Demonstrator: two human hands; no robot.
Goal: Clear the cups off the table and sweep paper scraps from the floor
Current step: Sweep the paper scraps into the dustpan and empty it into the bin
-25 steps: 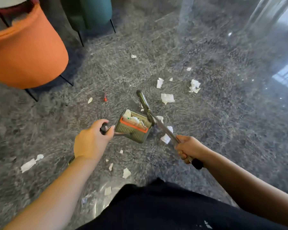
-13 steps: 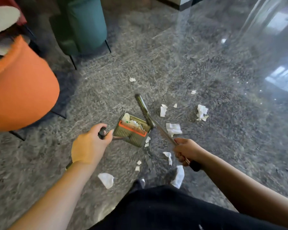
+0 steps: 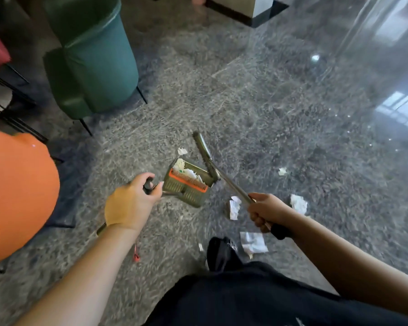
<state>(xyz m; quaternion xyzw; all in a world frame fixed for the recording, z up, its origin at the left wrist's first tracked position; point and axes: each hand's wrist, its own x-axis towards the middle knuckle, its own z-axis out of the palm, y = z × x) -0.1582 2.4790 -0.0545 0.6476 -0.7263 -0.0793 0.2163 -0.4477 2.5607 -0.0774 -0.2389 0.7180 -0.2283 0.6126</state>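
Observation:
My left hand grips the black handle of an olive dustpan with an orange comb strip; white paper scraps lie inside it. My right hand grips the metal shaft of a broom, whose narrow head rests on the floor just right of the pan. Loose paper scraps lie on the grey marble floor: one above the pan, one by my right hand, one to its right, one near my shoe, and a small one farther right.
An orange chair stands close at the left, a teal chair behind it on thin black legs. A small red item lies by my left forearm. My dark shoe and trousers fill the bottom. Glossy open floor extends right.
I have stepped forward, so the scraps now lie nearer my feet. The pan and broom moved ahead with my hands, both grips unchanged. The teal chair came further into view.

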